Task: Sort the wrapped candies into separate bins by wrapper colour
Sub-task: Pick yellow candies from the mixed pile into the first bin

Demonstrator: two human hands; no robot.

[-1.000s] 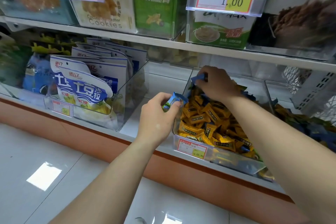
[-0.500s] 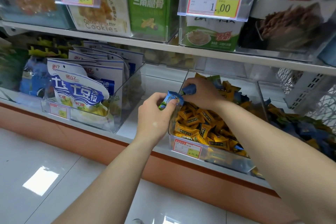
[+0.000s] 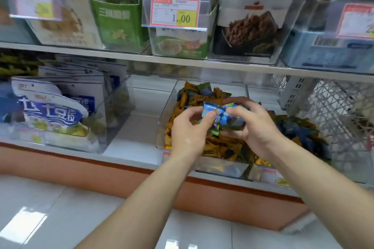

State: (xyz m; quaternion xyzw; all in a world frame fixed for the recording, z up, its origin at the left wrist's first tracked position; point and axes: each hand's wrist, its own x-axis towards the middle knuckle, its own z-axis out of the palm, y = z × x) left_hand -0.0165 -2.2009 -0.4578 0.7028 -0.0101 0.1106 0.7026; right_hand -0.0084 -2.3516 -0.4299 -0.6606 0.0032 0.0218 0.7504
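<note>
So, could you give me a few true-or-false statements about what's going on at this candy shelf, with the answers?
1. Both the left hand and the right hand hold blue-wrapped candies. True.
2. The clear bin below the hands is filled mostly with red candies. False: it holds mostly orange-wrapped candies.
3. A price tag on the upper shelf reads 1.00. True.
4. The blue-and-white bags stand to the right of the clear bin. False: they stand to its left, in another clear bin.
</note>
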